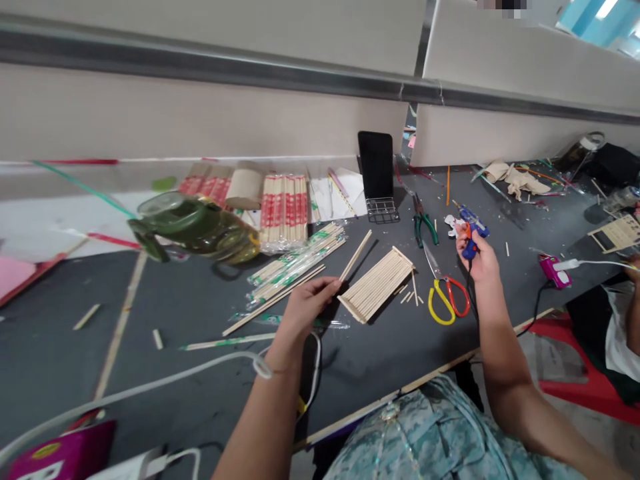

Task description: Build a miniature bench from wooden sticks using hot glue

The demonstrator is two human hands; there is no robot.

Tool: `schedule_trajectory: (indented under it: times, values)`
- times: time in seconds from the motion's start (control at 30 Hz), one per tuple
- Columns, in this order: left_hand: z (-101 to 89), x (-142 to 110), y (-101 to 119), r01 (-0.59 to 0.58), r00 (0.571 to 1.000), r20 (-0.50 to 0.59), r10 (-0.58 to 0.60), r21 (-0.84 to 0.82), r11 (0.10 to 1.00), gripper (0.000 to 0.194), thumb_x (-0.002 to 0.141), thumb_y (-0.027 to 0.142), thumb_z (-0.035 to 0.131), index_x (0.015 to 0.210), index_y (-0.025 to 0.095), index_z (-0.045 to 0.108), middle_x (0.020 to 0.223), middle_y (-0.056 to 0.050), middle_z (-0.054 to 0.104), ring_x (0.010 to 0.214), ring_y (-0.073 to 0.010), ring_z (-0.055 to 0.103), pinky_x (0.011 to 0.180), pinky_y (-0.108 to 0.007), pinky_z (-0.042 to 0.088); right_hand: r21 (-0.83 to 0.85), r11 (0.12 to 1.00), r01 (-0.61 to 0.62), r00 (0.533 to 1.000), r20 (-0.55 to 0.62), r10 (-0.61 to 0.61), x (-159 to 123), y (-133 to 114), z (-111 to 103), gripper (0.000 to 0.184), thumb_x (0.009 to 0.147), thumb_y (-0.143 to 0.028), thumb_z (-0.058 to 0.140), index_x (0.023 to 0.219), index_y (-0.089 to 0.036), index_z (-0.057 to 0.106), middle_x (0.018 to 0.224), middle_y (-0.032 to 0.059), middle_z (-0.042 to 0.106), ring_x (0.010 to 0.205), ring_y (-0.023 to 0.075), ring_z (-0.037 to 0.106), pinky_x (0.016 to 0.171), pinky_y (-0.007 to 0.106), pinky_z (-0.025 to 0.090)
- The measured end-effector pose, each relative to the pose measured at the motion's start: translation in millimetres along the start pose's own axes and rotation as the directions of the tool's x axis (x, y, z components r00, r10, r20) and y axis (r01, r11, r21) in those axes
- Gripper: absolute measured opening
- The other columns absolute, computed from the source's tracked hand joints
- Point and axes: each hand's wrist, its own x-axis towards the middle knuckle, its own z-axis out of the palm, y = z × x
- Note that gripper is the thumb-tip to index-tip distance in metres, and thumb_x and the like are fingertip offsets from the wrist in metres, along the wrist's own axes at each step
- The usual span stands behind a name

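Note:
My left hand pinches a pale wooden chopstick near its lower end, and the stick slants up and to the right. Raised over the table on the right, my right hand is wrapped round a blue and orange hot glue gun. Between the hands lies a flat panel of chopsticks set side by side, with a crosspiece at each end. Several short stick offcuts are beside its right edge. Scissors with yellow and red handles lie nearer my right hand, below green-handled pliers.
Wrapped chopsticks and red-printed packs lie left of centre. A green bottle lies behind them. A phone stands against the partition. A white cable crosses the left side. Magenta boxes and another person's arm are at right.

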Motion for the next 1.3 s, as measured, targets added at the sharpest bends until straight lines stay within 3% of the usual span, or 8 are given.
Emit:
schedule_trajectory:
  times: [0.13,0.23,0.33,0.47,0.57,0.7,0.87,1.3]
  values:
    - [-0.8,-2,2,-0.003,1.0,-0.013,0.003,-0.033,0.999,0.057,0.058,0.061,0.085,0.088,0.013,0.076,0.056,0.003,0.053,0.048,-0.0075,0.037,0.044,-0.02,0.022,-0.069,0.996,-0.052,0.999,-0.018,0.051,-40,16,25,0.034,0.079,-0.048,0.079,0.1,-0.024,0.066,0.097,0.0031,0.078,0.078,0.0162,0.072,0.066,0.029,0.061]
    - [-2.1,-7,5,-0.013,1.0,0.002,0.013,-0.06,0.998,0.054,0.059,0.059,0.085,0.086,0.013,0.075,0.058,0.002,0.054,0.049,-0.0074,0.038,0.044,-0.02,0.024,-0.28,0.957,0.081,0.995,-0.037,-0.095,-63,22,41,0.034,0.077,-0.049,0.081,0.092,-0.021,0.068,0.075,0.0007,0.073,0.054,0.0112,0.061,0.048,0.022,0.05]
    - [-3.6,-12,10,-0.015,0.998,0.053,0.018,-0.071,0.997,0.048,0.061,0.055,0.084,0.083,0.013,0.076,0.055,0.003,0.051,0.048,-0.0071,0.037,0.045,-0.021,0.025,-0.443,0.875,0.193,0.976,-0.006,-0.218,-80,22,48,0.028,0.08,-0.044,0.079,0.088,-0.018,0.072,0.057,-0.0043,0.061,0.043,0.0069,0.047,0.043,0.021,0.041]
    - [-2.5,-15,14,-0.005,0.994,0.108,0.011,-0.049,0.999,0.043,0.062,0.053,0.083,0.078,0.014,0.076,0.052,0.003,0.049,0.046,-0.0073,0.034,0.044,-0.021,0.024,-0.559,0.81,0.177,0.98,0.022,-0.199,-95,26,46,0.032,0.078,-0.042,0.081,0.1,-0.02,0.075,0.084,0.0025,0.076,0.047,0.0077,0.05,0.044,0.023,0.043]
    - [0.7,-11,11,0.03,0.991,0.128,-0.028,-0.009,1.0,0.042,0.06,0.053,0.081,0.076,0.015,0.076,0.053,0.002,0.052,0.046,-0.008,0.036,0.045,-0.022,0.024,-0.654,0.741,0.154,0.984,0.03,-0.178,-100,31,42,0.033,0.077,-0.043,0.081,0.099,-0.019,0.077,0.086,0.0037,0.077,0.048,0.0082,0.051,0.047,0.024,0.045]
    - [2.0,2,7,-0.05,0.996,0.08,0.039,0.134,0.99,0.036,0.064,0.052,0.075,0.072,0.017,0.076,0.052,0.002,0.054,0.047,-0.0104,0.04,0.048,-0.024,0.027,-0.67,0.731,0.133,0.984,0.004,-0.176,-99,32,37,0.033,0.077,-0.045,0.081,0.098,-0.019,0.077,0.081,0.0027,0.076,0.047,0.0079,0.05,0.046,0.023,0.044]
    - [-1.7,15,6,-0.238,0.971,0.074,0.228,0.425,0.873,0.021,0.073,0.04,0.068,0.071,0.021,0.078,0.07,-0.003,0.072,0.065,-0.0179,0.059,0.062,-0.027,0.039,-0.669,0.734,0.117,0.986,-0.01,-0.167,-95,29,35,0.035,0.077,-0.044,0.082,0.101,-0.019,0.075,0.084,0.0036,0.076,0.049,0.0082,0.052,0.047,0.023,0.046]
    - [-2.4,4,2,-0.325,0.922,0.063,0.382,0.662,0.675,0.014,0.088,0.026,0.064,0.084,0.02,0.077,0.087,-0.006,0.072,0.083,-0.0199,0.063,0.071,-0.029,0.041,-0.598,0.791,0.126,0.983,-0.035,-0.183,-91,23,42,0.036,0.073,-0.04,0.085,0.099,-0.018,0.073,0.087,0.0042,0.076,0.046,0.0067,0.052,0.042,0.023,0.044]
